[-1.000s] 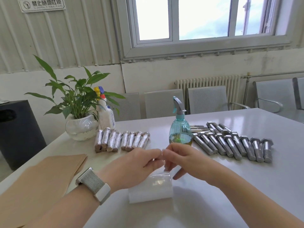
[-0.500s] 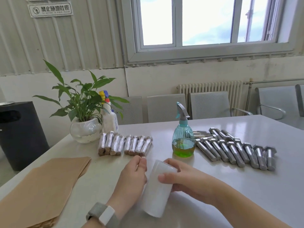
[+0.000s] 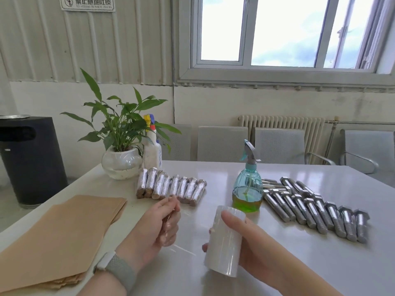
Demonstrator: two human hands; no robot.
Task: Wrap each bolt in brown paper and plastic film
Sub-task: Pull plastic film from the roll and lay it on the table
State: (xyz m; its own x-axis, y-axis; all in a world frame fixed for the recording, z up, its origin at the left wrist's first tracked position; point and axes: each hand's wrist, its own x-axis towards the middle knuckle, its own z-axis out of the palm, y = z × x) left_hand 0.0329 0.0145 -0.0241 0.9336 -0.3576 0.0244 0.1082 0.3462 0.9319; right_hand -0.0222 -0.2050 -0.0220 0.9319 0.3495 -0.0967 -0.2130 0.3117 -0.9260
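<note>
Film roll (image 3: 223,242) gripped — thumb on top, right hand (image 3: 252,246)

Brown paper (image 3: 62,236), silver bolts (image 3: 316,210), teal bottle (image 3: 248,184)

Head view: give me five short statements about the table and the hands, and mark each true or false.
1. The right hand holds the roll of plastic film. True.
2. The spray bottle holds red liquid. False: it is green.
3. The bare bolts lie right of the spray bottle. True.
4. The brown paper lies under the bare bolts. False: it lies at the table's left.
5. The left hand rests flat on the paper. False: it pinches film.
</note>
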